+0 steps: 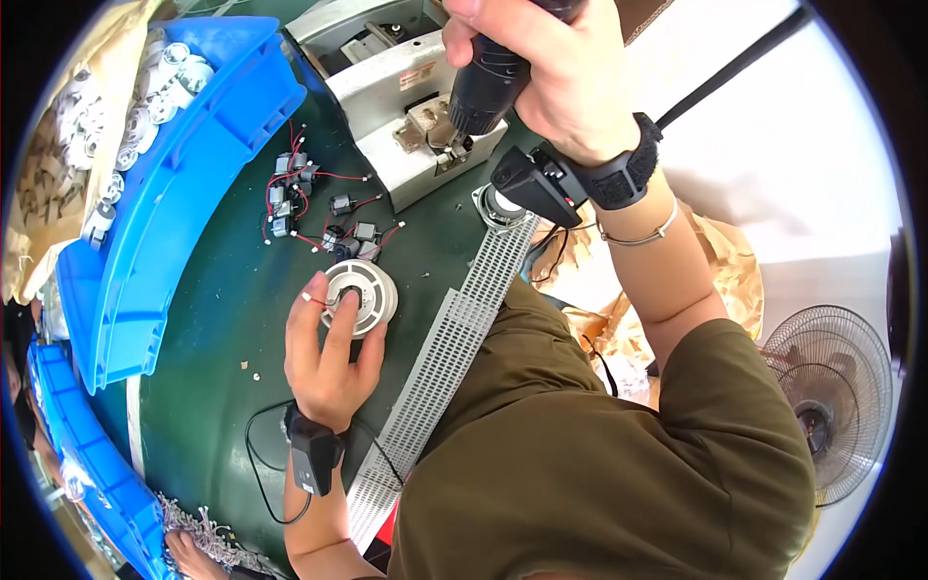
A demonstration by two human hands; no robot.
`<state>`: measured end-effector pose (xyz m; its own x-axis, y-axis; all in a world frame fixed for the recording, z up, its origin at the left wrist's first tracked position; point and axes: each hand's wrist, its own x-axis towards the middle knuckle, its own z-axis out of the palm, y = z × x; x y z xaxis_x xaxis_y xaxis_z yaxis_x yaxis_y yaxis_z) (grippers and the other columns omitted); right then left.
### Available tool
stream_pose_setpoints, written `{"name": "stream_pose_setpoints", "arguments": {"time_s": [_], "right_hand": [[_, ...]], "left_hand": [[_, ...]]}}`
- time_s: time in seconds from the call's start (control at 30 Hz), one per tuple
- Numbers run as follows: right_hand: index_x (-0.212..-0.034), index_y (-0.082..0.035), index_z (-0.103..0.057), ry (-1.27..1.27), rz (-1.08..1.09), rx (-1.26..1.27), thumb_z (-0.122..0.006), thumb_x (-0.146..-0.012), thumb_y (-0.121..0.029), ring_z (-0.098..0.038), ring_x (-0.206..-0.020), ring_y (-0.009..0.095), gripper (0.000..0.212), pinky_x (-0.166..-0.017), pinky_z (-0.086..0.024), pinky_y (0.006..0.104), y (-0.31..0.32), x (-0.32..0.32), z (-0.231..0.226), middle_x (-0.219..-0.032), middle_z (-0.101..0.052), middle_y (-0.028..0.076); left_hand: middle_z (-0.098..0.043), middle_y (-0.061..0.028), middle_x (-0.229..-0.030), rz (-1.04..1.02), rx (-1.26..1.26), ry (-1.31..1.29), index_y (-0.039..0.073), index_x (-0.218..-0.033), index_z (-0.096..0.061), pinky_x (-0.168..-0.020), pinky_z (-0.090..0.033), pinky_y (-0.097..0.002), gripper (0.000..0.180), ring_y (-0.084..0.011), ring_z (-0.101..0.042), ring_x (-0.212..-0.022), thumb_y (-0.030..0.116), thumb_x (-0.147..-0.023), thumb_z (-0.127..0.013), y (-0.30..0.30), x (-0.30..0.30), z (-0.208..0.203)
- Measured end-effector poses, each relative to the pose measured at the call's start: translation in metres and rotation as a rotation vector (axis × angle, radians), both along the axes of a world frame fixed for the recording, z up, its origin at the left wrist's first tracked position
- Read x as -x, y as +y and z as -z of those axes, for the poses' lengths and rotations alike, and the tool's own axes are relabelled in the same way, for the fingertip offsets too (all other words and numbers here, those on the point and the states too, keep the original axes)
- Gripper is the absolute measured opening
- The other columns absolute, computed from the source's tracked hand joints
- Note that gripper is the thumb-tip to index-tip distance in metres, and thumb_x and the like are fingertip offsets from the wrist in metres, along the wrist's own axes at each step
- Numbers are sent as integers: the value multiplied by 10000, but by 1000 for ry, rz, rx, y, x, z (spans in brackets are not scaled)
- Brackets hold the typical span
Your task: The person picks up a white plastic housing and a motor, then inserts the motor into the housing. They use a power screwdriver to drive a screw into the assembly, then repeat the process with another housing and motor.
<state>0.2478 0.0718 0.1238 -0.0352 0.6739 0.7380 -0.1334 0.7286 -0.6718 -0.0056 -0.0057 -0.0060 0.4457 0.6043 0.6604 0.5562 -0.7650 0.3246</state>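
My right hand [561,77] is wrapped round a black electric screwdriver [490,87], held nose down. The driver's lower end is at the metal pick-up block [425,130] of a grey screw feeder [411,87]; its tip is hard to make out there. On the green work surface, my left hand [333,367] grips a round white plastic housing [382,295], fingers across its top and thumb at its side. A thin red wire with a small white connector [307,297] lies by the fingertips. Beyond the housing are several small motors [340,204] with red leads.
A blue bin [164,222] with white round parts [159,101] stands at left. Along the near edge runs a perforated metal strip [449,338], with a small round metal part [500,208] at its far end. A co-worker's hand [193,556] shows lower left; a fan [826,406] stands right.
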Motion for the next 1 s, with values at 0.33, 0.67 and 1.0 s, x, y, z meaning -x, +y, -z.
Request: {"name": "stream_pose_setpoints", "arguments": {"time_s": [0.33,0.67,1.0], "right_hand": [[-1040,26,-507,-108,183,-127,-663,-723,45,-559,-555,100,354,-518,-453,232,9,-2,20,-685,-591,40],[-1092,35,-502,-7,133,85,-664,-727,38,-554,-565,103,399,-518,-444,233,7,-3,25,-689,-600,56],[-1169,47,-427,-30,-145,190,-613,-789,-50,-556,-601,166,434,-601,-451,279,-29,19,1,-672,-568,74]], "left_hand": [[-539,-232,-1162,-4,1,1,15,-1038,-632,-799,-501,-421,441,-366,-567,-992,50,-616,-754,1,2,2],[-537,-226,-1163,15,4,-26,17,-1037,-638,-781,-506,-419,440,-366,-569,-984,45,-613,-753,1,2,2],[-554,-201,-1100,22,18,-88,11,-964,-639,-747,-515,-393,397,-357,-585,-935,36,-593,-779,3,-4,-3]]}}
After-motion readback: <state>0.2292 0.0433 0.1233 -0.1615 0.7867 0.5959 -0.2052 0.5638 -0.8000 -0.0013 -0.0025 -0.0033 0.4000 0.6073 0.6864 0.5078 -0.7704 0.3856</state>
